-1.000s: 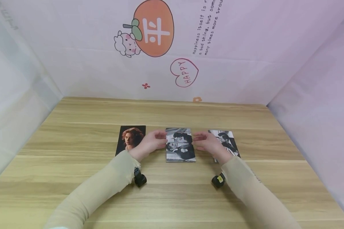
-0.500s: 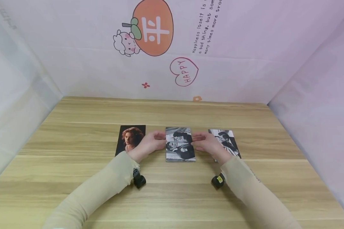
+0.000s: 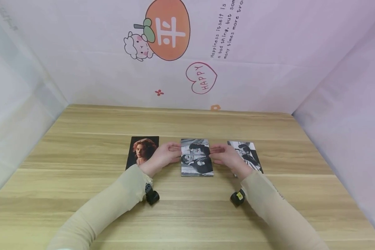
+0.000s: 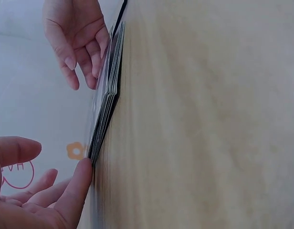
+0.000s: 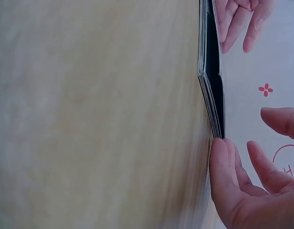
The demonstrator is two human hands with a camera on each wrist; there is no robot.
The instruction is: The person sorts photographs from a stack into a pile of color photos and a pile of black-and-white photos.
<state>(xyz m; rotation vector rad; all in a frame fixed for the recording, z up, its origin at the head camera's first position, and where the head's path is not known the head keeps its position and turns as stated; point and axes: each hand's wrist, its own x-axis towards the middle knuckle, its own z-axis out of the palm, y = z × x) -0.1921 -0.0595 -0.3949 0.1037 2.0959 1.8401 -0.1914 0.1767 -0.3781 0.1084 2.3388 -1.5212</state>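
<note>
A small stack of photo cards (image 3: 197, 160), topped by a black-and-white picture of two people, lies flat on the wooden table. In the left wrist view the layered edges of the stack (image 4: 110, 93) show several cards. My left hand (image 3: 163, 157) is at its left side, fingers extended, a fingertip right at the edge. On the opposite side, my right hand (image 3: 227, 157) has its fingertips against the right edge, thumb held apart, as the right wrist view shows with the stack (image 5: 211, 71). Neither hand curls round the cards.
A colour portrait card (image 3: 142, 149) lies left of the stack, partly covered by my left hand. Another black-and-white card (image 3: 248, 152) lies to the right, partly behind my right wrist. A printed white cloth (image 3: 256, 83) stands behind the table (image 3: 187, 215).
Both hands stay at the sides of the stack with only very slight finger shifts. The cards keep their places.
</note>
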